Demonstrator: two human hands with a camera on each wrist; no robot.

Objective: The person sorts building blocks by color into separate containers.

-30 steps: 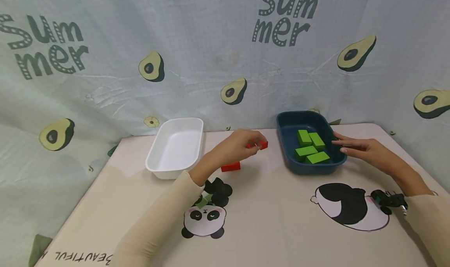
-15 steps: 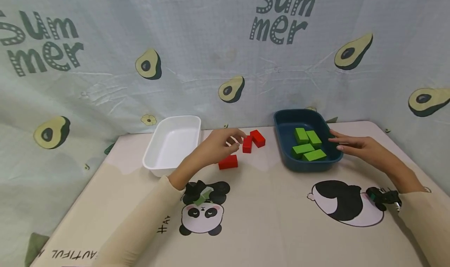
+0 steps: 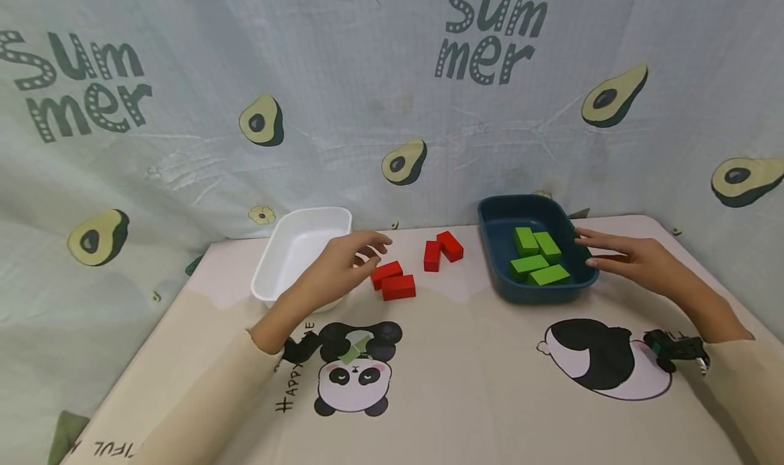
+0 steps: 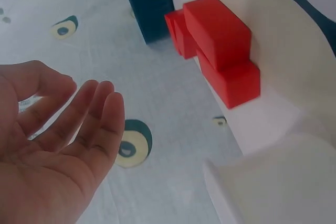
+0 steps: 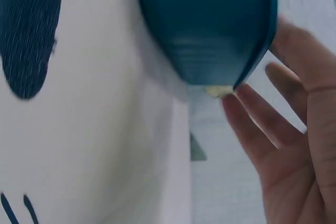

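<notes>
My left hand (image 3: pixel 343 264) hovers over the right side of a white tray (image 3: pixel 263 291), its fingers loosely bent and holding nothing. In the left wrist view the palm of the left hand (image 4: pixel 63 135) is bare. Just right of it on the table lie two red blocks, one (image 3: pixel 386 273) behind the other (image 3: pixel 398 288). Farther right are two more, a red block (image 3: pixel 431 256) and a slanted red block (image 3: pixel 450 246). My right hand (image 3: pixel 640 261) rests its extended fingers against the right rim of a dark blue tray (image 3: pixel 505 288), which contains several green blocks (image 3: pixel 548 275).
A pale cloth (image 3: pixel 478 383) with panda prints covers the table. Behind it hangs a curtain (image 3: pixel 343 77) with avocado prints, close to the backs of both trays. Dark wrist devices (image 3: pixel 676 348) sit by the sleeves.
My left hand has drawn back leftward from the far red blocks toward the white tray, uncovering the red blocks. The right hand stays at the blue tray's rim.
</notes>
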